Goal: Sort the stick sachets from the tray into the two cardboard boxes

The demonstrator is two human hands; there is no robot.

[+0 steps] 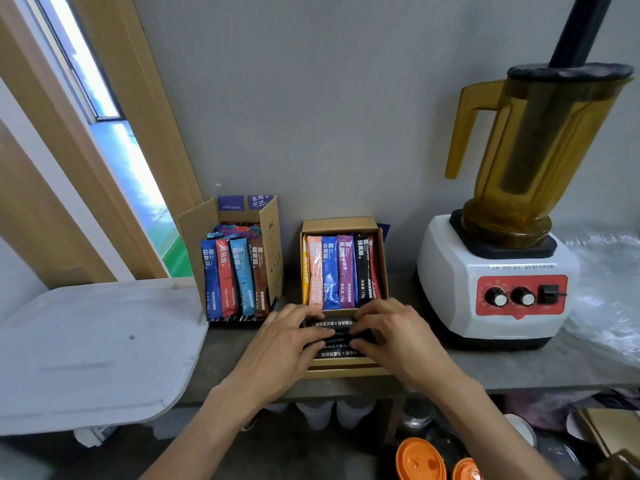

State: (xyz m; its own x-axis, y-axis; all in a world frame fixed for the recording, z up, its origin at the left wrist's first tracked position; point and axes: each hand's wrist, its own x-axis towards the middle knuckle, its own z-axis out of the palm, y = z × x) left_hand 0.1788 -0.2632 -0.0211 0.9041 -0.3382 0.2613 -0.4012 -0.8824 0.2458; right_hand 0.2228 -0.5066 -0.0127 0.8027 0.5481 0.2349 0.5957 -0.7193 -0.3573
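as both hands close on a dark bundle at the right box

while the white tray (100,341) lies at the left of the counter and the blender (495,271) stands at the right, the work happens between them. the left box (273,244) and the right box (339,225) stand near each other by the wall, both open on top. in each, the coloured sachets (330,271) stand upright in a row, side by side.

the left hand (287,341) and the right hand (398,334) meet over the front part of the right box. the fingers of both are curled around the dark sachets (334,329), which lie crosswise there, just in front of the upright row.

these sticks are probably very light and filled with powder, so they would bend in the middle, and the smooth film may slip easily. it seems best to take several together, held from both ends or across the flat sides, not by one corner.

about the writing: the sachets carry chinese characters down their length, and "15g" can be read near the bottom of the purple sachet (345,268). the left box has a purple label (256,202) with white chinese characters on its rear flap. small print above the red panel (519,296) of the blender is too fine to read.
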